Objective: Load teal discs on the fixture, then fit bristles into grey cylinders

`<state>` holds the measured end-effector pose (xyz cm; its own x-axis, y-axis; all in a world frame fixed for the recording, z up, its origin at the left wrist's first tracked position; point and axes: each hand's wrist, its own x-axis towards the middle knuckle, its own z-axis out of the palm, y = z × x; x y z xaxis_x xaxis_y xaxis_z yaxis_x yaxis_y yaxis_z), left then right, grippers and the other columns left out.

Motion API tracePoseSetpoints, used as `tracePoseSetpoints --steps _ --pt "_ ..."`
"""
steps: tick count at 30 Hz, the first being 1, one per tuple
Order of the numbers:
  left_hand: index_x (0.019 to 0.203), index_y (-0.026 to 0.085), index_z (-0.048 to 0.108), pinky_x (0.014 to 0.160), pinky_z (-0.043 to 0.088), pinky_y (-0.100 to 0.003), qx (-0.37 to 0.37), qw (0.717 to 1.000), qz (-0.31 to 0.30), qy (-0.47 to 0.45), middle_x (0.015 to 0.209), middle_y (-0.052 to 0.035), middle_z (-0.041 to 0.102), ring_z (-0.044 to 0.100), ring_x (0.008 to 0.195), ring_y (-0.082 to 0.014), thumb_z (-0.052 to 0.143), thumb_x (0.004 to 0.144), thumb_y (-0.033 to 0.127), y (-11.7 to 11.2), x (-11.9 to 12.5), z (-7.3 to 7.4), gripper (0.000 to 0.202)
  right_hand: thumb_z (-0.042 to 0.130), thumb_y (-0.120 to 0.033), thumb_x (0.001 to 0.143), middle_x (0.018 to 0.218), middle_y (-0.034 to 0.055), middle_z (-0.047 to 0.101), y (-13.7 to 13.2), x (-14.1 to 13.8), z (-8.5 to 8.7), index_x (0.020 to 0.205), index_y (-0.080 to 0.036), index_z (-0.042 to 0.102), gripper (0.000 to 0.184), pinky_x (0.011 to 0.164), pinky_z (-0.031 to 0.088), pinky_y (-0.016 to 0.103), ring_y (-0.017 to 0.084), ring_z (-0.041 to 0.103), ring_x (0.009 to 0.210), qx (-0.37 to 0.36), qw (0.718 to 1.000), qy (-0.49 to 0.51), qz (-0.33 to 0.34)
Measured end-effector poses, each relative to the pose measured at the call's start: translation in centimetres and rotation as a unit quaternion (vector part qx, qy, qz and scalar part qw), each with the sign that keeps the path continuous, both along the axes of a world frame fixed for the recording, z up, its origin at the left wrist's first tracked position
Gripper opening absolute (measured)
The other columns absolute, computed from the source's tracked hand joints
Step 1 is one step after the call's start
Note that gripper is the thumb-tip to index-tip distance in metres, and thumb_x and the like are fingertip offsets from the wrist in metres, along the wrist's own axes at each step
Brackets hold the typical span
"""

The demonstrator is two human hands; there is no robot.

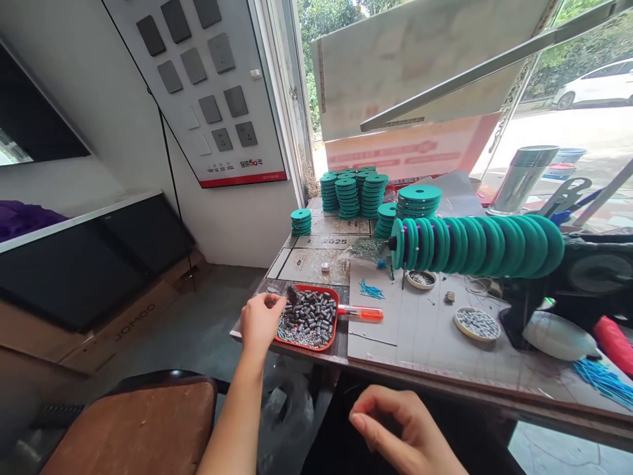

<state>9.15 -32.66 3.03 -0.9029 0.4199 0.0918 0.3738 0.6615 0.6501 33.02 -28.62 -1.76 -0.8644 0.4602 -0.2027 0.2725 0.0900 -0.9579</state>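
My left hand [260,322] reaches to the left rim of a red tray [332,333] at the table's near left corner. The tray holds several small dark cylinders and tiny metal beads. The fingers are curled over the tray's edge, pinched on something I cannot make out. My right hand [400,425] hovers low in front of the table edge, fingers curled with thumb and forefinger together; nothing shows in them. To the right, a horizontal rod carries a long row of teal discs [475,245] with purple spacers.
Stacks of teal discs [353,192] stand at the table's back. Two small round dishes [477,323] of small parts, an orange pen-like tool [362,313] and blue wire bits [601,379] lie on the table [395,343]. A brown stool [138,422] stands lower left.
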Motion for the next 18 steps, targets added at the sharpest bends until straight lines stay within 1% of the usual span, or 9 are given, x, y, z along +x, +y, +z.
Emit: tracePoseSetpoints --steps 3,5,8,10,12,14,15,17,18 --pt "0.089 0.015 0.062 0.074 0.044 -0.017 0.076 0.997 -0.008 0.0 0.093 -0.0054 0.067 0.06 0.079 -0.0083 0.051 0.068 0.046 -0.2 -0.2 -0.3 0.039 0.045 -0.067 0.071 0.067 0.0018 0.052 -0.1 0.0 0.1 0.078 -0.005 0.06 0.064 0.059 0.028 -0.001 -0.008 0.037 0.06 0.001 1.0 -0.005 0.003" --pt "0.089 0.013 0.059 0.076 0.045 -0.014 0.106 0.994 -0.023 0.001 0.094 -0.0054 0.067 0.06 0.08 -0.0055 0.047 0.072 0.044 -0.4 0.1 -0.9 0.038 0.044 -0.069 0.07 0.07 0.0024 0.053 -0.1 0.1 0.2 0.08 -0.006 0.06 0.066 0.06 0.029 -0.001 -0.008 0.038 0.061 -0.004 1.0 -0.013 -0.006" --pt "0.082 0.013 0.06 0.072 0.045 -0.014 0.093 0.995 -0.039 0.001 0.086 -0.0043 0.068 0.059 0.073 -0.0053 0.049 0.07 0.044 -0.7 0.8 -1.6 0.035 0.043 -0.07 0.069 0.074 0.0031 0.054 -0.1 0.1 0.1 0.083 -0.006 0.06 0.067 0.061 0.03 0.0 -0.007 0.038 0.063 -0.015 1.0 -0.019 -0.01" --pt "0.081 0.014 0.061 0.069 0.044 -0.014 0.064 0.997 -0.043 0.007 0.084 -0.0031 0.068 0.059 0.071 -0.0056 0.05 0.07 0.043 -1.0 1.1 -1.4 0.033 0.044 -0.07 0.068 0.073 0.0031 0.053 0.0 0.2 -0.1 0.083 -0.006 0.06 0.067 0.061 0.03 0.0 -0.007 0.039 0.064 -0.016 1.0 -0.019 -0.015" --pt "0.085 0.016 0.061 0.068 0.042 -0.016 0.03 0.999 -0.027 0.033 0.084 -0.0028 0.068 0.059 0.07 -0.0067 0.048 0.071 0.042 -1.2 0.9 -0.5 0.032 0.045 -0.07 0.068 0.073 0.0032 0.053 0.0 0.2 -0.3 0.082 -0.006 0.06 0.067 0.061 0.03 0.0 -0.007 0.039 0.065 -0.019 0.999 -0.02 -0.023" --pt "0.093 0.018 0.06 0.071 0.042 -0.019 -0.007 0.997 -0.006 0.078 0.087 -0.0036 0.067 0.058 0.074 -0.0084 0.044 0.074 0.038 -1.1 0.1 1.0 0.032 0.045 -0.071 0.067 0.074 0.0031 0.052 0.0 0.2 -0.3 0.083 -0.006 0.059 0.068 0.061 0.031 0.0 -0.007 0.039 0.064 -0.024 0.999 -0.02 -0.017" --pt "0.096 0.019 0.06 0.075 0.042 -0.021 -0.03 0.995 -0.007 0.1 0.09 -0.0041 0.066 0.058 0.078 -0.0093 0.042 0.076 0.035 -0.9 -0.6 1.9 0.031 0.044 -0.071 0.067 0.074 0.0032 0.052 -0.1 0.2 -0.1 0.083 -0.006 0.059 0.069 0.061 0.031 0.001 -0.006 0.039 0.064 -0.028 0.999 -0.022 -0.013" --pt "0.102 0.021 0.059 0.087 0.042 -0.025 -0.083 0.988 -0.037 0.128 0.105 -0.0043 0.062 0.056 0.093 -0.0101 0.04 0.078 0.03 0.0 -2.6 3.6 0.031 0.045 -0.072 0.066 0.077 0.0034 0.053 -0.3 0.3 0.5 0.084 -0.007 0.059 0.069 0.061 0.031 0.001 -0.006 0.039 0.066 -0.041 0.998 -0.029 -0.021" --pt "0.103 0.02 0.059 0.093 0.042 -0.028 -0.115 0.983 -0.061 0.13 0.111 -0.0046 0.059 0.054 0.1 -0.01 0.041 0.079 0.031 0.6 -3.8 4.4 0.031 0.046 -0.072 0.065 0.077 0.0034 0.053 -0.5 0.3 0.8 0.084 -0.007 0.06 0.068 0.062 0.031 0.001 -0.005 0.039 0.068 -0.05 0.998 -0.034 -0.033"
